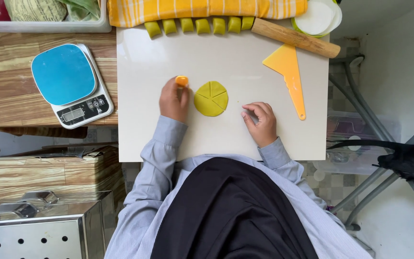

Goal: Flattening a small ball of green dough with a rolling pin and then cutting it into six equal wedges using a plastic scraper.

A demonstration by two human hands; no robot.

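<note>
Left hand (173, 100) gripping orange cutter (182, 80), fingers closed around it, handle pointing away from body, just left of disc (211, 98). Green disc lying flat mid-board (226, 139), scored into wedges. Right hand (260, 122) resting loosely curled on board, holding nothing, right of disc.

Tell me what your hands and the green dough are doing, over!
Left hand grips small orange cutter. Right hand rests on white board. Green dough disc scored into wedges between them.
</note>
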